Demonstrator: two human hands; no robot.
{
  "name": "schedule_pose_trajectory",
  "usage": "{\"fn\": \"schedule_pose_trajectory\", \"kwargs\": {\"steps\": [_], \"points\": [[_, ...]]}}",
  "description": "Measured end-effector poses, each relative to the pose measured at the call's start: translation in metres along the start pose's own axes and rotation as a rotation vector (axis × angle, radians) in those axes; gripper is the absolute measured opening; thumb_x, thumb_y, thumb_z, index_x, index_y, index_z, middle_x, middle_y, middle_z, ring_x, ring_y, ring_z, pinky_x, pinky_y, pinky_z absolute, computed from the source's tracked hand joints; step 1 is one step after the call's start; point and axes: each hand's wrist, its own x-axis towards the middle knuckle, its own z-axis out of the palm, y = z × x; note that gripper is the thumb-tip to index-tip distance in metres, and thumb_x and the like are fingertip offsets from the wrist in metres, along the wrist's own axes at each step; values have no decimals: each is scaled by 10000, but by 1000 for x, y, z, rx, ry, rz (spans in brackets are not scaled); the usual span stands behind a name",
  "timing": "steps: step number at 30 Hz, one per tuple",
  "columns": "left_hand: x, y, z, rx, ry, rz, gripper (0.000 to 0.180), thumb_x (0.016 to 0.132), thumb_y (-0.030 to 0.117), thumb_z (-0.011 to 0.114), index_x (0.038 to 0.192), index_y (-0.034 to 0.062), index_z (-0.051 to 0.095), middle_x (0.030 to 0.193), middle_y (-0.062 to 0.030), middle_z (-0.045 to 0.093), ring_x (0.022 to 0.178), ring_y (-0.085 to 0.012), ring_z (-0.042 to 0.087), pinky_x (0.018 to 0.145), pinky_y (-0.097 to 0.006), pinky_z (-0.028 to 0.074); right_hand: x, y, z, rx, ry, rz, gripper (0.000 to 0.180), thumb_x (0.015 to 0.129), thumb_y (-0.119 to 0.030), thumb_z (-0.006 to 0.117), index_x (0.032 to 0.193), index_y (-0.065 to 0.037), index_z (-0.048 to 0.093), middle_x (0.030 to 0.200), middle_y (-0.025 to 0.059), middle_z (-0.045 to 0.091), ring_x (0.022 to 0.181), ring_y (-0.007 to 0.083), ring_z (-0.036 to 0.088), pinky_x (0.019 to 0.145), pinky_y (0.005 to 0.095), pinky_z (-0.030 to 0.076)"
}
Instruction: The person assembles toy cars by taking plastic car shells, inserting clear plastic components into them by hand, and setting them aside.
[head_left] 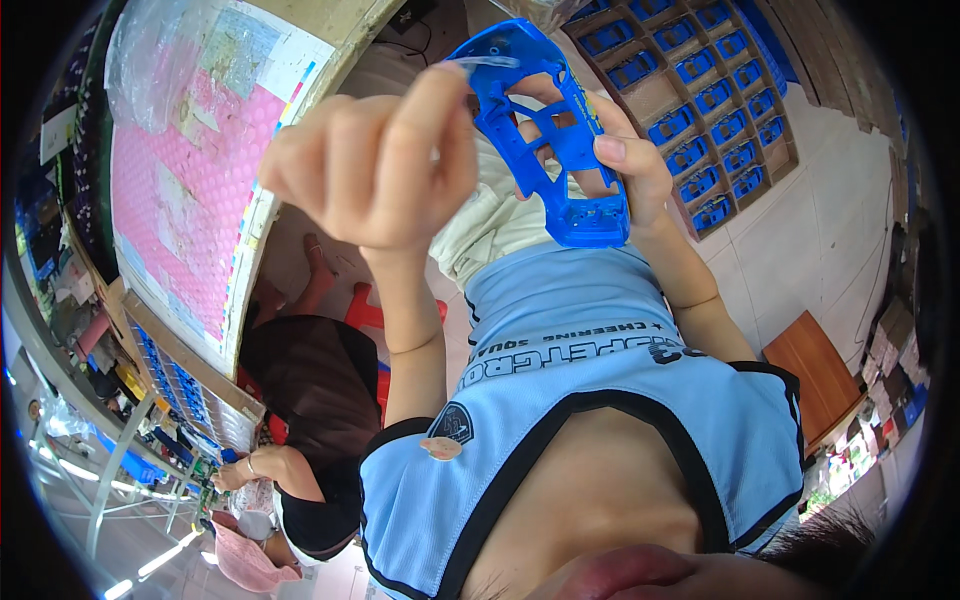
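My right hand (640,165) grips a blue plastic toy car body shell (578,110), its hollow inside with window openings turned up toward me. The thumb presses on the near side edge, and other fingers show through the openings from behind. My left hand (385,165) is closed in a pinch at the shell's upper left end. From its fingertips a small clear plastic piece (492,62) reaches over the inside of that end. The pinching thumb is mostly hidden, and whether the clear piece touches the shell I cannot tell.
A divided cardboard tray (697,137) with several blue car shells lies at the upper right. On the left stands a table with a pink printed sheet (165,210) and clear plastic film. Another person (318,400) sits lower left by a red stool (365,308). A brown board (812,370) is at right.
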Motion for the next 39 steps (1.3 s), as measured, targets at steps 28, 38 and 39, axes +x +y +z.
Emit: {"fn": "schedule_pose_trajectory", "kwargs": {"steps": [28, 38, 39], "points": [[-8, 18, -3, -24, 79, -26, 183, 590, 144, 771, 756, 162, 697, 538, 53, 436, 586, -120, 413, 648, -264, 301, -8, 4, 0, -178, -86, -197, 691, 674, -327, 597, 1224, 58, 433, 1165, 155, 464, 1046, 222, 501, 888, 292, 409], [0, 31, -7, 109, -203, -177, 109, 682, 115, 704, 785, 145, 683, 573, 38, 466, 621, -148, 447, 651, -280, 320, -5, 5, 4, -111, 16, -13, 703, 696, -336, 585, 1258, 45, 403, 1047, 115, 548, 928, 146, 542, 800, 241, 441], [0, 33, -7, 108, -202, -177, 109, 682, 115, 704, 785, 145, 683, 573, 38, 466, 621, -148, 447, 651, -280, 320, -5, 6, 4, -111, 16, -13, 703, 696, -336, 585, 1258, 45, 403, 1047, 115, 548, 928, 146, 542, 800, 241, 441]]}}
